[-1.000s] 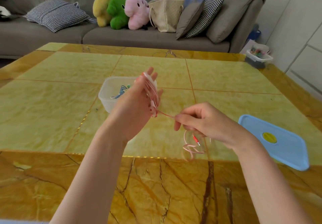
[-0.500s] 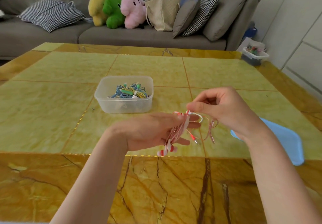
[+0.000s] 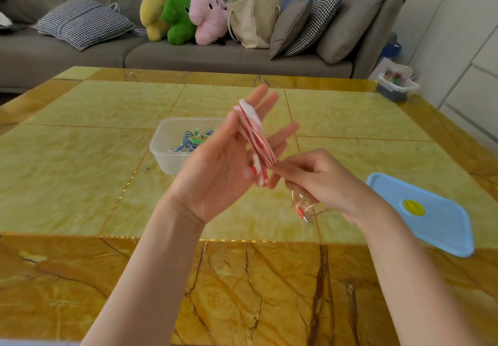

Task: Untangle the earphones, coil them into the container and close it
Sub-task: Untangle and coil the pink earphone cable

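Observation:
My left hand (image 3: 221, 173) is raised over the table, palm towards me and fingers straight. The pink-and-white earphones (image 3: 254, 135) are coiled in several loops round its fingers, and the thumb pins the earbuds against the palm. Just right of it, my right hand (image 3: 320, 181) pinches the loose end of the cable. The tail with the plug (image 3: 304, 212) hangs below that hand. The clear plastic container (image 3: 165, 154) stands behind my left hand with blue, green and yellow cables inside. Its blue lid (image 3: 442, 227) lies flat at the right.
The yellow marble table (image 3: 80, 157) has a darker border along its near edge. A grey sofa (image 3: 80, 54) with cushions, plush toys and a woven bag runs behind it. A small box (image 3: 397, 88) of odds and ends sits on the floor at the far right.
My left hand has turned from lying flat and low to upright with the palm facing me. My right hand has dropped from above the coil to its lower right, carrying the cable round.

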### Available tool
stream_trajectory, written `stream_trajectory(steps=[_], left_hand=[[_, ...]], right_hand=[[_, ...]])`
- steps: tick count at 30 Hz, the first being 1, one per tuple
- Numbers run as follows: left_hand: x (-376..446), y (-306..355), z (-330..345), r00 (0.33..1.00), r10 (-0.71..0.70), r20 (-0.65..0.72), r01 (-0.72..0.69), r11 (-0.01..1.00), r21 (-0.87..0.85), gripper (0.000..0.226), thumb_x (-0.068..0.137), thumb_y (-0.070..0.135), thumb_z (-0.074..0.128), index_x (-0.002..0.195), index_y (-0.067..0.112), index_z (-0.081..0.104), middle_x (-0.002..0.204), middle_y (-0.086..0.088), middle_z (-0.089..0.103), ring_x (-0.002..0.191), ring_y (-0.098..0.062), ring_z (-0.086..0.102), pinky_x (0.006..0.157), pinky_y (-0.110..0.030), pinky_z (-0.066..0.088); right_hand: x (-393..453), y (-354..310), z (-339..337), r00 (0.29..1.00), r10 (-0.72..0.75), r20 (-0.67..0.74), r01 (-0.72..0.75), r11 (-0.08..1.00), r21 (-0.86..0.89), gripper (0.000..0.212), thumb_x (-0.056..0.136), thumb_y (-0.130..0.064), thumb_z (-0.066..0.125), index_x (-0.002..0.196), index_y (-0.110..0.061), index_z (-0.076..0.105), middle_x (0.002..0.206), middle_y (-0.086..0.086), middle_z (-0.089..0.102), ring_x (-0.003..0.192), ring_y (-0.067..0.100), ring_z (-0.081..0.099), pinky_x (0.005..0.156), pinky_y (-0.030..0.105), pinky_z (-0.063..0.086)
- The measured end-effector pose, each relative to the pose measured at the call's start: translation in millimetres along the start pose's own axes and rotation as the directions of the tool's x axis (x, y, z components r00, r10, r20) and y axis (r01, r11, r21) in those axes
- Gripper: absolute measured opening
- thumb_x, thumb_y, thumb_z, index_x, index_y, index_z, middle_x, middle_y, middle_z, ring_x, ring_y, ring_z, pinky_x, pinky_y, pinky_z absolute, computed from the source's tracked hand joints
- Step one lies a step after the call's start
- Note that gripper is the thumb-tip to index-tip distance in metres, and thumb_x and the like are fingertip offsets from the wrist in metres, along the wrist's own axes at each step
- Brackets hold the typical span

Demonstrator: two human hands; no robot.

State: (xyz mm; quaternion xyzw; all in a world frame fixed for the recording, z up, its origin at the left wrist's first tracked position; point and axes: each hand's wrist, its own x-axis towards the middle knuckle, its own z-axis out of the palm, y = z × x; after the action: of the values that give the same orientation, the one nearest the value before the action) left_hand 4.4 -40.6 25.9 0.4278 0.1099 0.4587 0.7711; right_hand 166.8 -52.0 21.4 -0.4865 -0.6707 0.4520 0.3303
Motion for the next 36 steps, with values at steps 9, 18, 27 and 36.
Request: stream_trajectory(steps=[9,18,27,36], left_hand=[[7.9,-6.1,-13.5,0.928,0.124,-0.35,0.018,0.927,0.376,0.039,0.101,0.041,0.022,0.138,0.042,0.035,0.137,0.024,0.038,0.127,-0.011,0.044,0.106,-0.03,0.03],[-6.0,-17.0,-10.6,0.861,-0.453,-0.233,0.508,0.742,0.437,0.035,0.098,0.028,0.034,0.126,0.015,0.051,0.109,0.005,0.064,0.107,-0.025,0.063,0.065,-0.026,0.053],[-10.1,-10.3,-4.4,0.8,-0.598,0.049,0.521,0.733,0.436,0.038,0.094,0.033,0.038,0.126,0.021,0.054,0.133,0.004,0.055,0.113,-0.035,0.059,0.067,-0.023,0.052],[-7.8,-3.3,-3.9,0.891,-0.317,0.324,0.311,0.948,0.073,0.044,0.095,0.034,0.043,0.137,0.021,0.045,0.142,0.004,0.045,0.117,-0.039,0.053,0.086,-0.033,0.053]], right_hand=[[-0.6,-3.1,2.5,0.987,0.021,0.161,0.011,0.98,-0.201,0.025,0.088,-0.033,0.06,0.073,-0.018,0.073,0.049,-0.006,0.033,0.05,0.015,0.029,0.049,0.023,0.025],[-5.3,-4.8,-13.9,0.987,-0.163,-0.003,0.162,0.981,-0.103,0.026,0.062,-0.041,0.069,0.068,-0.017,0.074,0.068,0.009,0.07,0.062,0.029,0.058,0.06,0.032,0.044],[-5.0,-4.8,-21.7,0.95,-0.206,-0.234,0.208,0.978,-0.019,0.023,0.058,-0.035,0.074,0.06,-0.012,0.068,0.054,0.004,0.051,0.049,0.005,0.041,0.047,0.011,0.032],[2.8,-2.6,-0.5,0.989,-0.098,-0.114,0.106,0.992,0.072,0.015,0.087,-0.002,0.059,0.075,0.0,0.068,0.052,0.008,0.058,0.047,0.014,0.053,0.049,0.028,0.041]])
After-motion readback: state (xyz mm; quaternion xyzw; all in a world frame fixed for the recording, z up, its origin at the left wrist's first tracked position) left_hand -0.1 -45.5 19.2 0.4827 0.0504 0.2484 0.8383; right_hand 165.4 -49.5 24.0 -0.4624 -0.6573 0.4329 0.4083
